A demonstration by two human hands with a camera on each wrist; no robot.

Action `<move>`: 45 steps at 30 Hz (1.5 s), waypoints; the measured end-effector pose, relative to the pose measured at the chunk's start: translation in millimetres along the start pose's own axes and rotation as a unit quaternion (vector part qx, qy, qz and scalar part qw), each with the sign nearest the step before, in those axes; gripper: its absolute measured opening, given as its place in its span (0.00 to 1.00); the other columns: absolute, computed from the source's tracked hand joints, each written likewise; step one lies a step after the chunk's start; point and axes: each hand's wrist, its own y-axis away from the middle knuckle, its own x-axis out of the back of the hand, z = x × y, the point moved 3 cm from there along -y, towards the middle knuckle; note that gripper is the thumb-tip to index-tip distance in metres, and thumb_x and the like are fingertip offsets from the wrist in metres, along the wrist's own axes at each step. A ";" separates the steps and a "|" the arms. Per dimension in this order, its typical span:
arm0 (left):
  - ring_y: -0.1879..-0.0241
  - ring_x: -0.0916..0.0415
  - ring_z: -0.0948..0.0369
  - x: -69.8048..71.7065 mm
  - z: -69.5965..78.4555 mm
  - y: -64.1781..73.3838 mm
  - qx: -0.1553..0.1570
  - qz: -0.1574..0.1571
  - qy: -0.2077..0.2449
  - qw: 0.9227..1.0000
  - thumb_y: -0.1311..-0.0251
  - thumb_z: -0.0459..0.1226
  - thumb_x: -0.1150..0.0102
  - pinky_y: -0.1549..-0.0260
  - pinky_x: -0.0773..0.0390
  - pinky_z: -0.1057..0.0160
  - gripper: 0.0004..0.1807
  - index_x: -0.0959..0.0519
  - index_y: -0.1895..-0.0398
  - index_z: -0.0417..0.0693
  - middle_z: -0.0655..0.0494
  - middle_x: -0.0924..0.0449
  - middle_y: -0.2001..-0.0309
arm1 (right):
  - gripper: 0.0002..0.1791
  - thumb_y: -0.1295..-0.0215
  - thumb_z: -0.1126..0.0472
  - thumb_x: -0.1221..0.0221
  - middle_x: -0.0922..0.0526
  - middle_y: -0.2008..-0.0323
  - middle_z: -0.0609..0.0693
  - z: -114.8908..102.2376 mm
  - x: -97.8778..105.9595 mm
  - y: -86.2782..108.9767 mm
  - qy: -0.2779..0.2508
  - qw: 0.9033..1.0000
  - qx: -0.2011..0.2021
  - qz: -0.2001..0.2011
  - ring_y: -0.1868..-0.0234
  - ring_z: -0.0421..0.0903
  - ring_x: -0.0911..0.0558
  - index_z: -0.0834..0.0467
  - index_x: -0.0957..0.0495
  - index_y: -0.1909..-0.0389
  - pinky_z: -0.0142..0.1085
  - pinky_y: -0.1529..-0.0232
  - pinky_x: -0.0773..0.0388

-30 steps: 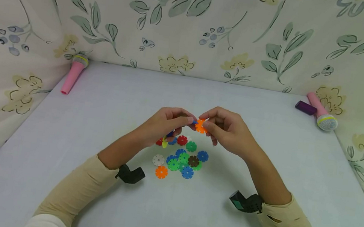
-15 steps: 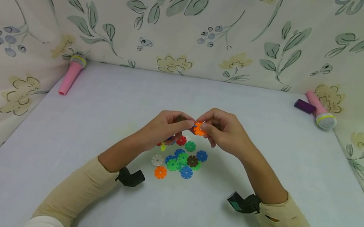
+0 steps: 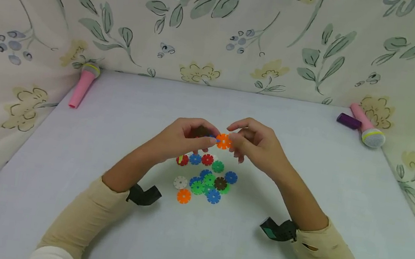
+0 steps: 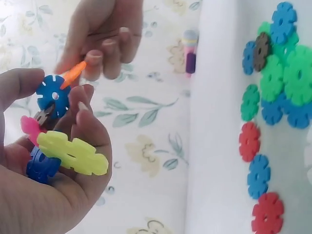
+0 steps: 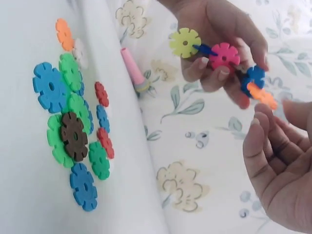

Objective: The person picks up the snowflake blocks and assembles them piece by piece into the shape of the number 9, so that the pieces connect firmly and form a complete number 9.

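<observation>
A chain of notched plastic discs is in my left hand [image 3: 181,137]. In the right wrist view it runs from a yellow disc [image 5: 185,43] through a dark blue one [image 5: 204,49], a pink one [image 5: 224,56] and a brown one to a blue disc [image 5: 254,77] and an orange disc [image 5: 263,96] at the end. My left thumb and fingers pinch the chain near its blue disc. My right hand [image 3: 257,146] is beside the orange disc, thumb and fingers parted, fingertips right at the disc's edge. The index finger is lifted off it.
Below the hands, loose notched discs lie on the white table [image 3: 102,229], among them a brown disc [image 3: 220,184], a white disc [image 3: 180,182] and several green and blue ones. Pink toy microphones [image 3: 83,88] lie at both back corners, with a purple block [image 3: 349,122] at the right.
My left hand has shifted left and slightly up with the chain and turned. The right index finger has lifted away from the orange disc, which both hands were pinching around earlier.
</observation>
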 end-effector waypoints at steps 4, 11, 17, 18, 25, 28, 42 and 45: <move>0.58 0.17 0.49 8.8 1.9 -0.3 -0.010 0.020 0.021 1.000 0.28 0.39 0.43 0.57 0.17 0.54 0.15 0.23 0.42 0.44 0.50 0.17 0.52 | 0.07 0.26 0.63 0.44 0.19 0.72 0.53 8.0 3.7 -2.9 0.057 0.998 -0.016 -0.030 0.74 0.56 0.21 0.60 0.22 0.51 0.39 0.73 0.19; 0.54 0.17 0.48 11.5 1.2 -2.6 0.001 0.019 0.087 0.996 0.24 0.38 0.51 0.51 0.19 0.55 0.18 0.28 0.36 0.44 0.46 0.18 0.47 | 0.08 0.35 0.61 0.33 0.21 0.72 0.43 35.9 -13.8 2.2 0.270 0.924 -0.089 -0.255 0.68 0.44 0.24 0.55 0.18 0.56 0.37 0.67 0.22; 0.60 0.21 0.49 9.0 0.3 -2.0 0.003 0.015 0.113 0.993 0.26 0.33 0.51 0.55 0.18 0.57 0.20 0.30 0.34 0.42 0.40 0.24 0.49 | 0.11 0.42 0.60 0.28 0.23 0.74 0.44 46.7 -29.3 5.6 0.300 0.899 -0.123 -0.293 0.68 0.44 0.25 0.52 0.18 0.60 0.37 0.67 0.24; 0.62 0.23 0.50 8.6 -0.1 -2.3 0.005 0.014 0.119 0.993 0.26 0.32 0.51 0.55 0.18 0.57 0.20 0.30 0.34 0.41 0.39 0.25 0.50 | 0.11 0.42 0.60 0.28 0.23 0.74 0.44 46.7 -31.0 5.6 0.301 0.899 -0.124 -0.293 0.69 0.44 0.25 0.52 0.18 0.61 0.37 0.67 0.25; 0.67 0.28 0.56 6.3 -3.4 -5.0 0.014 0.021 0.152 0.988 0.23 0.37 0.54 0.61 0.18 0.61 0.15 0.28 0.40 0.41 0.45 0.26 0.57 | 0.09 0.43 0.66 0.29 0.25 0.75 0.43 44.9 -35.3 5.8 0.295 0.899 -0.101 -0.307 0.68 0.43 0.26 0.53 0.21 0.69 0.35 0.67 0.26; 0.69 0.29 0.57 5.8 -5.2 -6.2 0.011 0.023 0.163 0.986 0.22 0.38 0.54 0.63 0.18 0.63 0.13 0.27 0.44 0.41 0.47 0.27 0.59 | 0.10 0.42 0.65 0.29 0.26 0.75 0.42 44.8 -36.4 5.9 0.281 0.902 -0.080 -0.317 0.69 0.42 0.26 0.53 0.22 0.68 0.35 0.67 0.26; 0.67 0.22 0.58 5.4 -5.6 -4.9 0.017 0.062 0.148 0.987 0.22 0.39 0.55 0.56 0.19 0.62 0.13 0.27 0.46 0.40 0.44 0.25 0.57 | 0.11 0.38 0.63 0.31 0.25 0.74 0.42 39.9 -44.3 6.6 0.223 0.911 -0.066 -0.341 0.69 0.41 0.25 0.51 0.26 0.68 0.34 0.67 0.26; 0.69 0.25 0.58 4.8 -4.0 -4.8 0.002 0.064 0.145 0.987 0.22 0.39 0.56 0.58 0.20 0.64 0.13 0.27 0.46 0.40 0.46 0.26 0.59 | 0.08 0.32 0.64 0.36 0.20 0.71 0.45 31.6 -32.0 5.6 0.154 0.935 -0.052 -0.316 0.69 0.44 0.22 0.53 0.27 0.66 0.36 0.67 0.23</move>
